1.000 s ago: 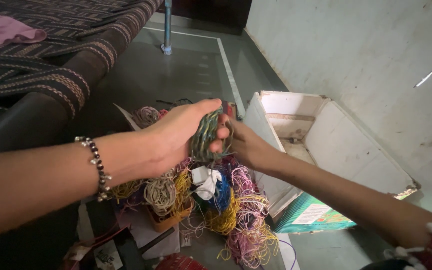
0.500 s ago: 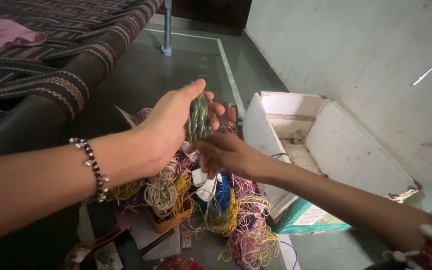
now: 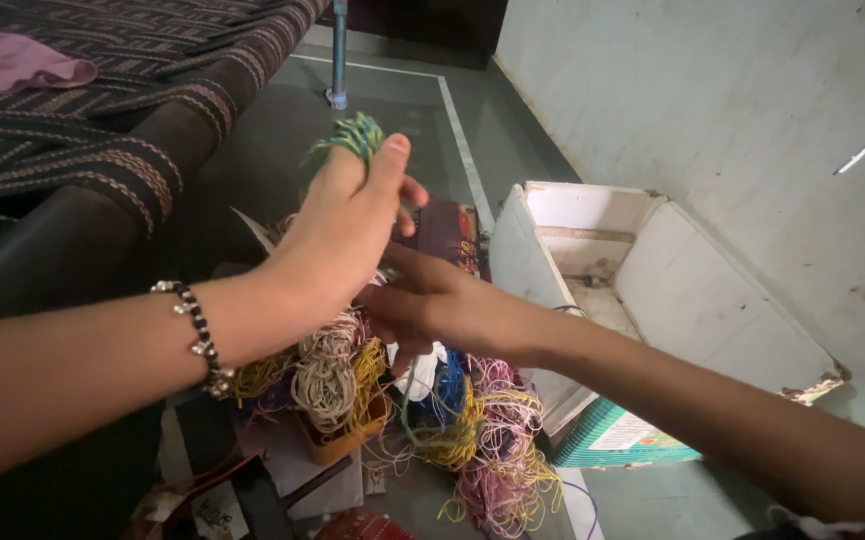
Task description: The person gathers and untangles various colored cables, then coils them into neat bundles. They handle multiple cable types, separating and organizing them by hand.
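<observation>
Raised green thread bundle (image 3: 354, 135) — left hand (image 3: 337, 235) gripping, right hand (image 3: 432, 305) below

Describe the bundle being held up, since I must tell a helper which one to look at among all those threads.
Start at the heap of coiled thread bundles on the floor beside the open white box. Above that heap, the left hand, its wrist wearing a beaded bracelet, is raised. The green and blue bundle pokes from its fingertips; it alone is lifted, while the yellow, pink and cream ones lie below.

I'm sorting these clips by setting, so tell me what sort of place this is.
Probably a room in a home, with work done on the floor: a bed with a striped woven cover stands beside heaps of coloured thread bundles and an open white box against a plain wall.
</observation>
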